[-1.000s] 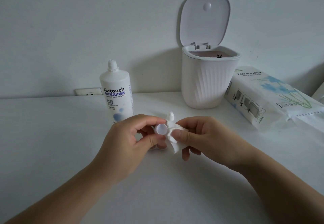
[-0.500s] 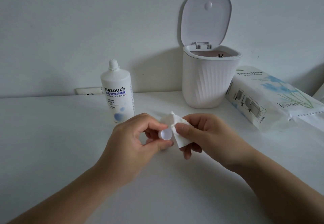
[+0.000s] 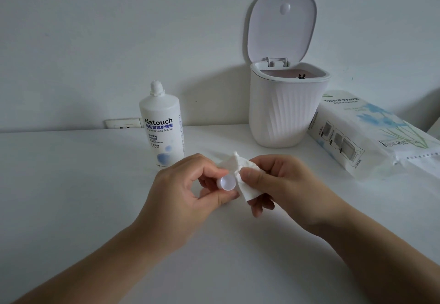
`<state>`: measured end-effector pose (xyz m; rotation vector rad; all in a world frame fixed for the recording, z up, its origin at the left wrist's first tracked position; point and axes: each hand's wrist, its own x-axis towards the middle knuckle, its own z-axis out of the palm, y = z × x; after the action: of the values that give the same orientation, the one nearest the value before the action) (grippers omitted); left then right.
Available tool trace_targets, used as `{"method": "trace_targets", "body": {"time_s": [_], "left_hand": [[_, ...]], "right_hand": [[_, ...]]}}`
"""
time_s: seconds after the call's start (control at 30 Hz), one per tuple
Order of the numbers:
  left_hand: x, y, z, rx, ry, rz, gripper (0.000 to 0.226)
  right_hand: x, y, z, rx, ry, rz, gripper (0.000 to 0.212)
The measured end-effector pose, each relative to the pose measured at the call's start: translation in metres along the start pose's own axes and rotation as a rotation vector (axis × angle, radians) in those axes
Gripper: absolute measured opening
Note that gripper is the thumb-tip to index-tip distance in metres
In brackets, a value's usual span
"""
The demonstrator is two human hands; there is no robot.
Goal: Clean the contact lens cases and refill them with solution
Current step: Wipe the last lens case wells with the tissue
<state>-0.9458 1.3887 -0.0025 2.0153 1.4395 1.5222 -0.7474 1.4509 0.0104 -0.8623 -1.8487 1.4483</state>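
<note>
A white table (image 3: 71, 208) fills the lower view, running back to a pale wall (image 3: 119, 29) with an outlet (image 3: 122, 123) at the table line. On the right, a pack (image 3: 371, 134) of tissue paper lies on its side, blue flowers printed on it, its near end torn along a perforated edge. Just left of it stands a ribbed white bin (image 3: 285, 110), lid (image 3: 282, 25) flipped up against the wall, something small and dark showing just inside the rim. Further left, well apart from the bin, a solution bottle (image 3: 162, 127) stands upright, labelled Natouch, its cap on.

Now to the middle, in front of the bottle, above the table. The left hand (image 3: 188, 191) is curled, thumb and fingertips pinching a small round case (image 3: 227, 183), its pale open side turned toward the camera. Whether that piece is a cup or a cap cannot be told. Right beside it, touching the case's right edge, is a crumpled white tissue (image 3: 247, 184), a twisted tip poking up. The right hand (image 3: 285, 184) pinches that tissue, thumb pressed on its front, fingers curled behind. Both forearms reach in from the bottom corners.
</note>
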Motion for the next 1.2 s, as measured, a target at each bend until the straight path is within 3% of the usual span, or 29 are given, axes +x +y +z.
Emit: {"method": "trace_targets", "body": {"time_s": [0.37, 0.53, 0.73, 1.0, 1.2], "left_hand": [[0.005, -0.007, -0.005, -0.026, -0.142, 0.03, 0.02], [0.001, -0.001, -0.001, -0.053, -0.033, -0.054, 0.02], [0.002, -0.002, 0.0, -0.133, -0.012, -0.135, 0.023], [0.007, -0.013, -0.007, -0.186, -0.014, -0.165, 0.018], [0.012, -0.019, -0.014, -0.177, 0.048, -0.222, 0.016]], "right_hand": [[-0.002, 0.002, -0.001, -0.151, -0.152, 0.07, 0.031], [0.0, 0.003, -0.001, -0.042, -0.003, -0.012, 0.025], [0.004, 0.005, 0.0, -0.021, 0.064, -0.075, 0.025], [0.007, 0.011, -0.009, -0.092, 0.316, -0.158, 0.021], [0.014, 0.021, -0.029, -0.357, 0.585, -0.116, 0.017]]}}
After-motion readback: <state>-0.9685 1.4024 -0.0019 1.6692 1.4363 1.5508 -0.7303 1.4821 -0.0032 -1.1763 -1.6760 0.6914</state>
